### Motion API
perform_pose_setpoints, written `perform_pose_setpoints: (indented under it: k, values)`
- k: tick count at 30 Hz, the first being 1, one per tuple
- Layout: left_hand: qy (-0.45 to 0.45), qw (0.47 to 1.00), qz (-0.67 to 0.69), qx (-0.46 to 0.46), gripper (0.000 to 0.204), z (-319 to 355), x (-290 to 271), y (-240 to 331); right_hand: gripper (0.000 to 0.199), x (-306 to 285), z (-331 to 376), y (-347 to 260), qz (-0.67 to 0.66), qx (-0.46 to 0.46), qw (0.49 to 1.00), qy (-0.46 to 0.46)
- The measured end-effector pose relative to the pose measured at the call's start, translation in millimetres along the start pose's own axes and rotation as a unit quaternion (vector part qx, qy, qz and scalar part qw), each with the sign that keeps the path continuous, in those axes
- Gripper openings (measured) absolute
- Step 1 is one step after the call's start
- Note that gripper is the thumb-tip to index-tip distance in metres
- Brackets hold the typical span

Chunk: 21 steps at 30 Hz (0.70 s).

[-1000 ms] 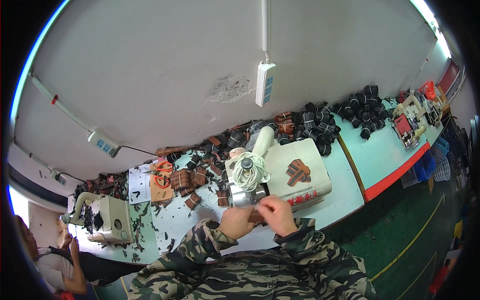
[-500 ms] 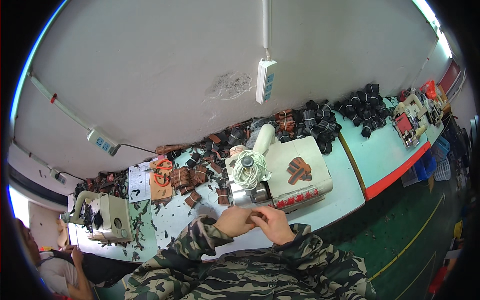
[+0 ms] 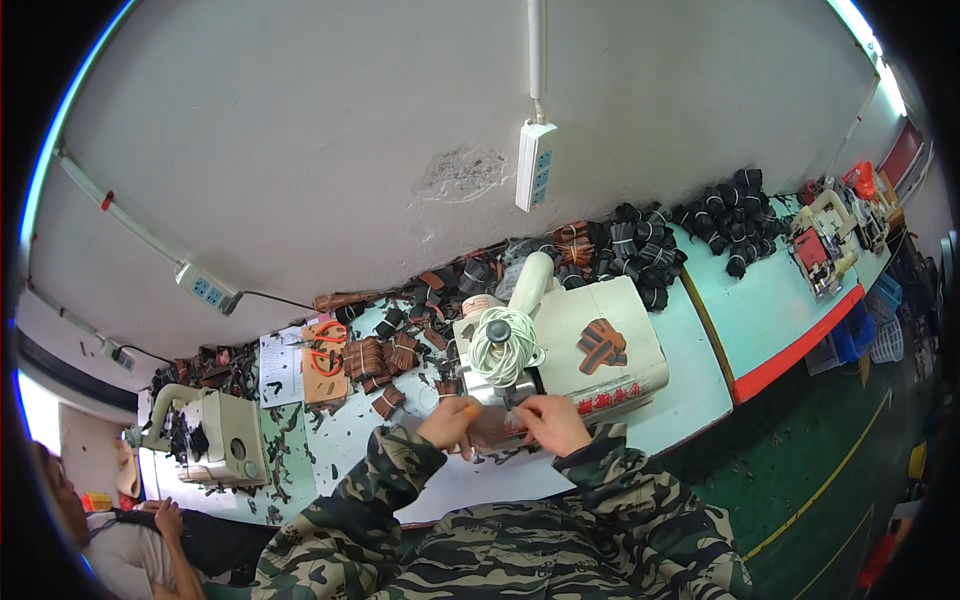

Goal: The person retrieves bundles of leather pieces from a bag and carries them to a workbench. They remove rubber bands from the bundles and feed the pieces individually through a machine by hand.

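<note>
Evidently worked at a pale, littered desk (image 3: 690, 382) below a grey wall (image 3: 300, 130), with green floor (image 3: 770, 450) to the right. Had left grip (image 3: 447, 424) and right grip (image 3: 555, 424) curled before a cream machine (image 3: 630, 310), with a blurred brown piece (image 3: 488, 427) between them; could not tell, through smear and overlap, how far open or holding what.

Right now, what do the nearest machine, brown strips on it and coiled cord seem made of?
Machine: probably painted metal, judging by its smooth cream surface. Brown strips: likely leather or imitation; flat, matt. Coiled cord: perhaps smooth plastic; its pale loops leave it open.
</note>
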<state>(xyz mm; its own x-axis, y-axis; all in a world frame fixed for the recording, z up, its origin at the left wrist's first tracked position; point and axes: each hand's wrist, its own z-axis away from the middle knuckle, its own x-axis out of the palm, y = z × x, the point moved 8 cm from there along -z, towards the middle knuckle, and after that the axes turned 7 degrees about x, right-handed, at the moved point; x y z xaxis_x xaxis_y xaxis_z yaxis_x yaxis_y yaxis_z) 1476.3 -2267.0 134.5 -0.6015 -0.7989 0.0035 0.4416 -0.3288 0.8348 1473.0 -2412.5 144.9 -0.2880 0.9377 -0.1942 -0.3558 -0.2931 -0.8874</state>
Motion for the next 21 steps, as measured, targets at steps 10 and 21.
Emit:
perform_pose_setpoints:
  k: [10, 21]
  values:
    - [-0.024, 1.000, -0.001, -0.017, 0.029, -18.7, -7.7, 0.3, 0.011, -31.4, 0.6, -9.6, 0.053, -0.013, 0.998, 0.016]
    - [0.008, 1.000, -0.014, -0.013, 0.028, -24.9, -0.2, 2.9, 0.024, -24.5, 6.7, -26.8, 0.198, -0.221, 0.953, 0.055]
